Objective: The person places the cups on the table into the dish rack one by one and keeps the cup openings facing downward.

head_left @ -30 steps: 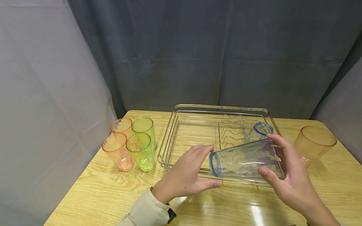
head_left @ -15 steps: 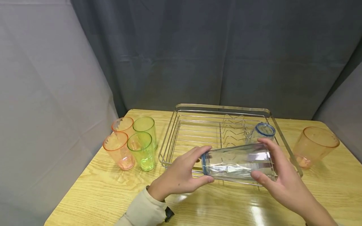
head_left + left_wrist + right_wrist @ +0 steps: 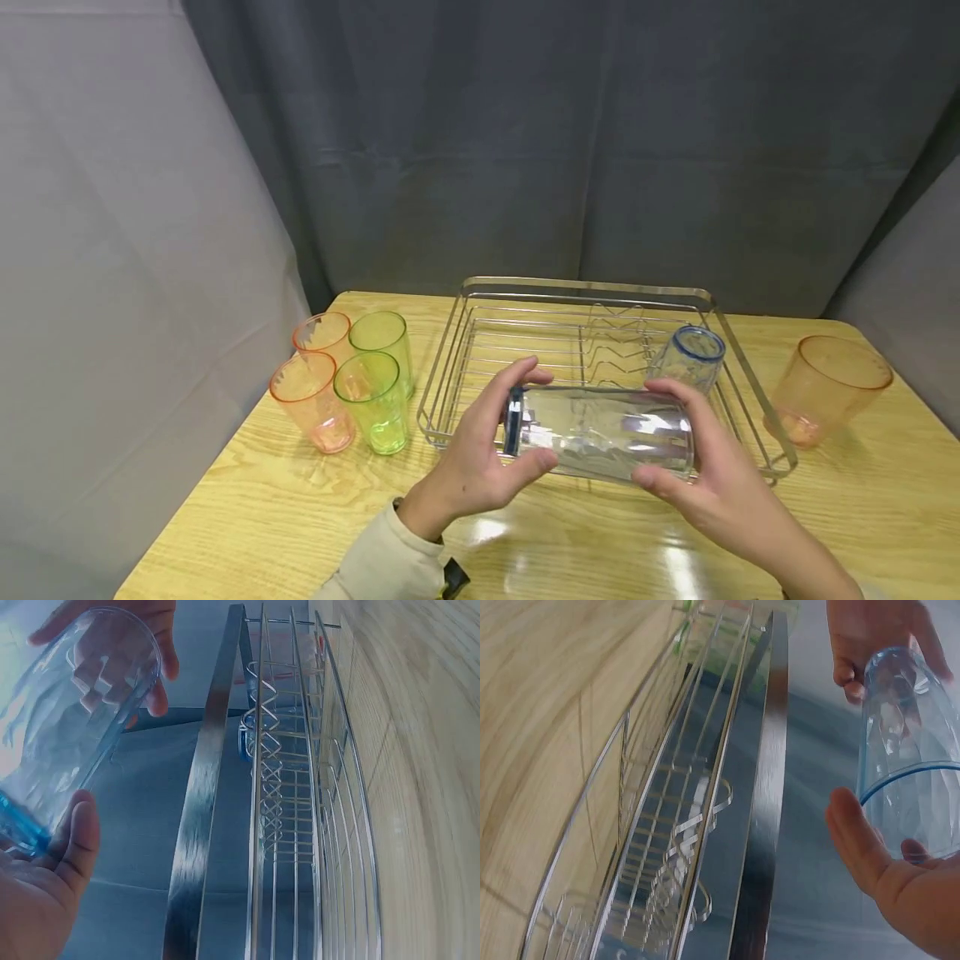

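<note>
A clear drinking glass with a blue base (image 3: 600,429) lies sideways in the air between both hands, over the front of the wire dish rack (image 3: 585,285). My left hand (image 3: 483,458) grips the narrow base end, thumb in front and fingers behind. The wider mouth end is in my right hand (image 3: 723,479), its thumb on the near side. In the left wrist view the tilted glass (image 3: 90,690) spans from one hand to the other. Behind the right hand, a second blue-based glass (image 3: 686,367) stands upside down in the rack's right part, its lower front partly hidden.
Two orange glasses (image 3: 318,404) and two green glasses (image 3: 378,400) stand mouth up on the wooden table (image 3: 247,517), left of the rack. Another orange glass (image 3: 836,383) stands at the right. A dark curtain (image 3: 465,167) hangs behind the table.
The glass has moved left and levelled out, carried by the right hand. The left hand, earlier beside the base with its fingers apart, now holds that end.
</note>
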`<state>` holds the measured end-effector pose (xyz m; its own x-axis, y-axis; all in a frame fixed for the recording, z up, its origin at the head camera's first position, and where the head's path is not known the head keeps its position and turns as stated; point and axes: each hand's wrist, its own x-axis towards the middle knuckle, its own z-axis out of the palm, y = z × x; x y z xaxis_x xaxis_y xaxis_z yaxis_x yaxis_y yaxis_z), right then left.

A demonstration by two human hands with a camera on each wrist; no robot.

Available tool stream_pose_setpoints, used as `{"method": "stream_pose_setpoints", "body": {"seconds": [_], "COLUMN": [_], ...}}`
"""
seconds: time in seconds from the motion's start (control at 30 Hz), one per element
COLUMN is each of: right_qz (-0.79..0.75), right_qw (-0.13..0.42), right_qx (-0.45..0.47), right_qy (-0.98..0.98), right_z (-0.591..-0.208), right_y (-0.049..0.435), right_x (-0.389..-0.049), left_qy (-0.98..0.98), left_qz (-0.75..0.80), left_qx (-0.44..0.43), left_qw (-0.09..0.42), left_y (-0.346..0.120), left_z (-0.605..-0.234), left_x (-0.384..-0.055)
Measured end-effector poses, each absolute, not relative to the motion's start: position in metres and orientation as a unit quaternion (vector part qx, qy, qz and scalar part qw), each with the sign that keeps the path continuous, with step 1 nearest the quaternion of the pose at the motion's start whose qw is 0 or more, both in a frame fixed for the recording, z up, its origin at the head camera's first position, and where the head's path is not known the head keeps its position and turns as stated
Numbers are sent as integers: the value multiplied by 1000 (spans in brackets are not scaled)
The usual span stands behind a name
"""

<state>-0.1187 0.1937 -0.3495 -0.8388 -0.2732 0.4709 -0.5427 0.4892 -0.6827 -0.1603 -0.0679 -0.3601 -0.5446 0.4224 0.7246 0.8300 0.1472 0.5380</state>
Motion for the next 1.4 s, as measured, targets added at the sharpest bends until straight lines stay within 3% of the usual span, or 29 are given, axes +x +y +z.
{"method": "stream_pose_setpoints", "body": {"seconds": [0.3, 0.5, 0.77, 0.93, 1.13, 1.4], "right_qz": [412, 422, 421, 397, 359, 276], "right_qw": [127, 127, 141, 215, 297, 287], "right_qx": [212, 205, 279, 278, 241, 134], "right_qy": [-877, -874, -851, -848, -851, -907], "right_z": [-354, -352, -349, -350, -352, -363], "right_y": [172, 167, 172, 193, 234, 277], "right_x": [-117, -116, -123, -132, -146, -167], "left_qy": [-742, -730, -723, -723, -723, -723], "left_qz": [-579, -589, -613, -627, -635, -628], "left_qx": [-319, -312, -253, -205, -193, -200], "left_qw": [116, 151, 196, 204, 192, 205], "left_y": [-74, -75, -90, -103, -112, -115], "left_z": [-372, -369, -369, -374, -375, -375], "left_x": [-159, -159, -153, -154, -155, -155]}}
